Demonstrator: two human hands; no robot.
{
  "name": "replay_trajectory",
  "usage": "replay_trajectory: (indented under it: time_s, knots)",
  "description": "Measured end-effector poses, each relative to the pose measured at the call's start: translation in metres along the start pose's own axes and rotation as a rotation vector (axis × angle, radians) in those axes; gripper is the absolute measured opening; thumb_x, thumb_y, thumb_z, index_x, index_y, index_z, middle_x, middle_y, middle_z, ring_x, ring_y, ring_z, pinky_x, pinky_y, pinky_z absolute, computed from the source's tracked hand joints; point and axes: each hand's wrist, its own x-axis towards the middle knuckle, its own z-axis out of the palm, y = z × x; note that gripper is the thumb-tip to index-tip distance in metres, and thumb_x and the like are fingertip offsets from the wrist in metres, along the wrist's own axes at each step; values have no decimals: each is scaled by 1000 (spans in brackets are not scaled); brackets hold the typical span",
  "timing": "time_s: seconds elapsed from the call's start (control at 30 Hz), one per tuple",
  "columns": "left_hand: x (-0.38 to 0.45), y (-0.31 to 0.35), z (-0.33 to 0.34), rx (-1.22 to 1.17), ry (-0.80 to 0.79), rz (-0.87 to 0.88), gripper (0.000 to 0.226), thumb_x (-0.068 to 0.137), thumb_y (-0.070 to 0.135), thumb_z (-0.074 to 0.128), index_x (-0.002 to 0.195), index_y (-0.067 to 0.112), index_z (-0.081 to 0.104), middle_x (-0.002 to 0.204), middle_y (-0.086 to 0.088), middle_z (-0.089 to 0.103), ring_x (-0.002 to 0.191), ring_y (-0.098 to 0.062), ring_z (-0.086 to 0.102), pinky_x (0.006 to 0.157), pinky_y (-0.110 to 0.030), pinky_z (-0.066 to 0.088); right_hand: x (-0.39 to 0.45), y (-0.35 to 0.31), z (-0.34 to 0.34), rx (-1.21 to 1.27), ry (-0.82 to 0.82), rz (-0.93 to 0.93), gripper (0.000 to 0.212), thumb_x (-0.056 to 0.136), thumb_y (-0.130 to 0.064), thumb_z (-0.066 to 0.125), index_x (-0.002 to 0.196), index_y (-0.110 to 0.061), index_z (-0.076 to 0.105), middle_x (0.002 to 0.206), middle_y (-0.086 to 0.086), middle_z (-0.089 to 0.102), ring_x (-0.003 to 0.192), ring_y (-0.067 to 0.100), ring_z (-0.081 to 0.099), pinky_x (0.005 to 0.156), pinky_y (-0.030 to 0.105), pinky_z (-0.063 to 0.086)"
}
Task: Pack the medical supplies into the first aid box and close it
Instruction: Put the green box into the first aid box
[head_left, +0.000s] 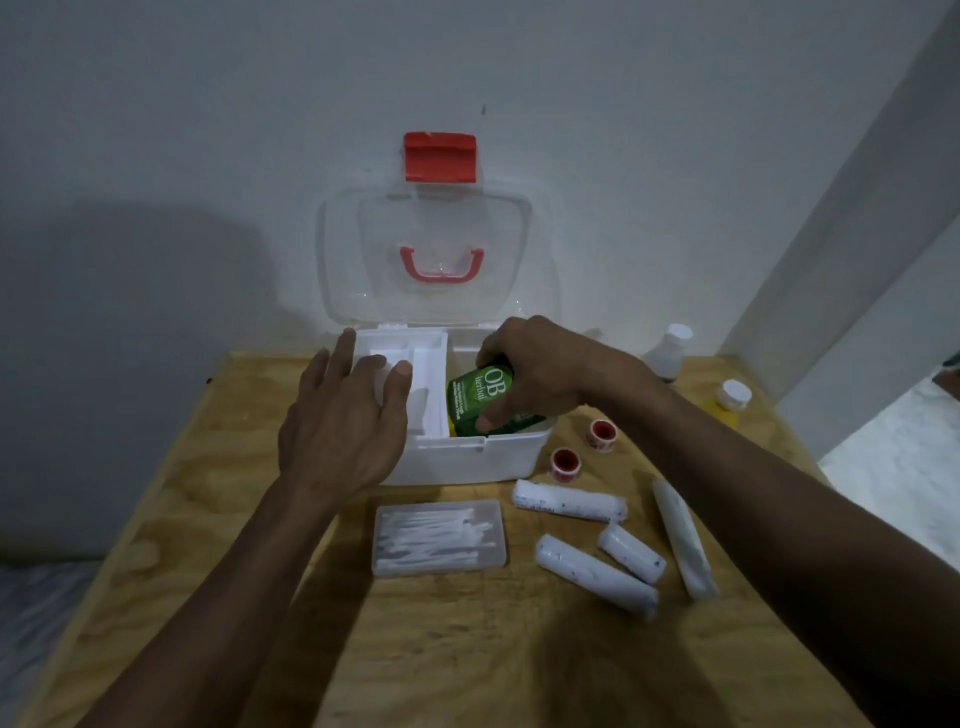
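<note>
My right hand (540, 371) has its fingers clamped on a glossy green carton (480, 397), tilted, half inside the white plastic first aid box (467, 457) on the plywood table (208, 519). My left hand (343, 426) rests fingers spread on the inner tray (415, 353). The tilted carton may jam against the tray. Soft gauze rolls (569, 500) and a clear swab case (439, 538) wait outside.

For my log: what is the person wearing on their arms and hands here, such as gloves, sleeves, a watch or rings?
Nothing that shows. The left hand and the right hand are both bare, without gloves. Both forearms are uncovered right down to the bottom edge of the picture, so no sleeve comes into view. No watch, bracelet or ring is visible on either wrist or on the fingers, though the lighting is dim.
</note>
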Motion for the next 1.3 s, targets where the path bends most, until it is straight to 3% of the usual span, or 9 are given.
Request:
replay_trajectory:
  time_s: [0.27,0.6,0.77,0.83,0.9,0.97,1.07,1.17,1.3]
  knots:
    - [-2,3,-3,-12,13,24,57,99,51,23,139,20,50,162,-3,23,148,-28,19,114,-50,25,3,-2,11,-51,-20,25,56,64,-40,87,106,-17,57,102,0,59,83,16,56,69,30,51]
    - [-1,0,-1,-1,25,33,60,98,56,21,137,22,51,161,-2,24,148,-27,20,112,-51,29,13,-8,10,-107,-123,10,55,70,-32,85,113,-10,60,103,3,61,89,21,59,73,29,50]
    - [-1,0,-1,-9,11,6,66,95,62,17,139,25,49,162,0,21,148,-28,20,110,-54,31,16,-5,12,200,-58,109,33,88,-18,58,107,9,66,111,24,67,100,35,65,85,50,55]
    - [-1,0,-1,-12,11,-1,64,96,61,18,139,26,49,162,1,21,148,-28,19,109,-55,32,15,-7,15,437,-10,192,33,91,-19,51,100,8,67,102,24,69,90,32,67,80,43,57]
    - [-1,0,-1,-20,3,-13,60,98,58,20,140,26,48,163,3,19,148,-27,18,109,-55,32,13,-11,18,658,42,252,35,96,-27,47,98,1,67,95,18,68,80,25,62,68,35,50]
    - [-1,0,0,-25,1,-21,58,98,57,22,140,27,48,163,3,19,148,-26,18,110,-55,32,9,-17,19,822,56,287,34,100,-34,41,106,-10,64,102,8,64,86,18,60,67,30,48]
    - [-1,2,-1,-28,-5,-30,59,97,57,20,140,27,47,163,4,18,148,-26,17,110,-54,32,8,-20,26,938,65,286,40,102,-41,35,133,-21,53,129,1,55,111,21,54,77,35,50]
    - [-1,2,0,-17,6,-17,64,95,61,15,138,28,48,163,2,19,149,-26,18,111,-52,31,8,-23,35,979,86,251,49,101,-48,35,146,-28,40,151,-5,40,134,23,40,98,45,46]
    - [-4,2,-1,-13,27,4,66,94,62,12,135,27,50,162,1,20,149,-27,17,113,-48,29,8,-28,39,974,87,196,52,102,-48,32,150,-27,32,157,-6,32,141,20,32,115,46,30]
